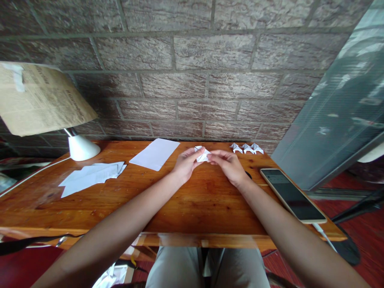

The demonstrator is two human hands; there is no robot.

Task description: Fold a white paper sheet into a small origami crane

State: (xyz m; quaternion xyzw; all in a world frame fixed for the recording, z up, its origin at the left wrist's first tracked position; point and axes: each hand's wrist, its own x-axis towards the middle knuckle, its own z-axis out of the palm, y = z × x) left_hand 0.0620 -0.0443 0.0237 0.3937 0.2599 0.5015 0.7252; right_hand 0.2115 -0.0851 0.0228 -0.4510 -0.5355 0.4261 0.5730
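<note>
Pinching one small folded white paper piece (pixel 202 154) between them, the left hand (pixel 186 164) and right hand (pixel 229 166) meet just above the wooden table (pixel 192 204) at its centre. Three finished folded pieces (pixel 247 149) sit in a row at two o'clock from the hands, one flat sheet (pixel 155 154) and a loose pile of sheets (pixel 91 176) lie at nine o'clock, one lamp (pixel 79 146) stands at ten o'clock, and one phone (pixel 292 196) rests at four o'clock.

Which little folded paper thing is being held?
The folded paper piece pinched between the left hand and right hand. The three finished ones sit untouched at the table's far edge.
</note>
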